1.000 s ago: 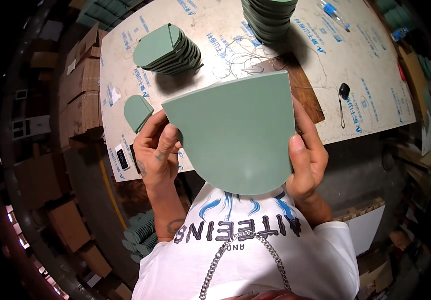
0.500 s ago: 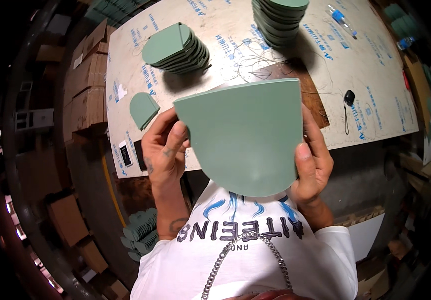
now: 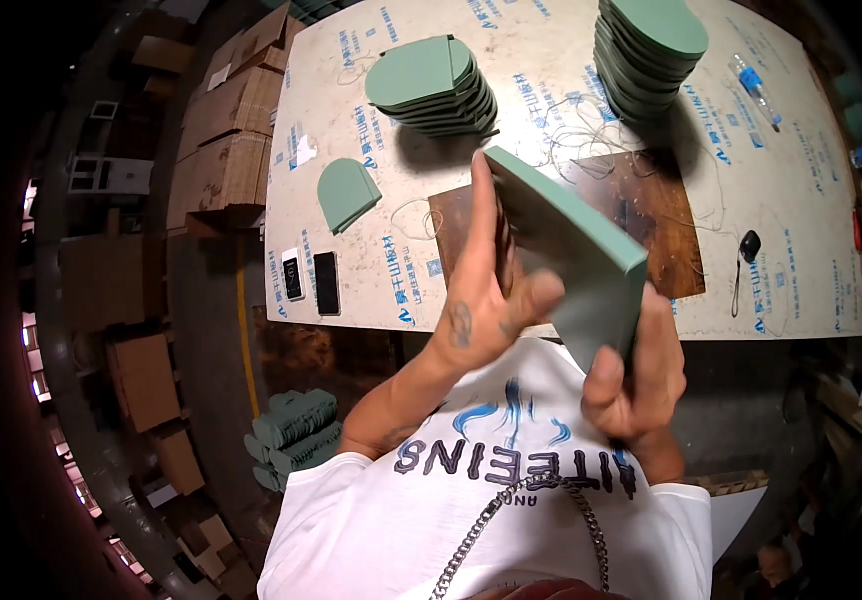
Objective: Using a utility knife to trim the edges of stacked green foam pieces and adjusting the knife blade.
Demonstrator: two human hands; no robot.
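The green foam block (image 3: 576,250) looks matt and finely grained, with crisp cut edges and no sheen. The stacked foam pieces (image 3: 436,85) near the table's far edge, the taller stack (image 3: 651,45) toward its far right corner, and the single piece (image 3: 347,192) toward its left edge share that dull, soft-looking surface. The table top (image 3: 801,220) appears to be a pale printed protective film, smooth and faintly glossy. The brown board (image 3: 651,215) at its middle looks like dark, worn wood, slightly scuffed. Thin threads (image 3: 576,140) lie on it. The two phones (image 3: 311,280) near the left front corner show glossy glass. The cartons (image 3: 226,130) beside the table are matt brown cardboard.
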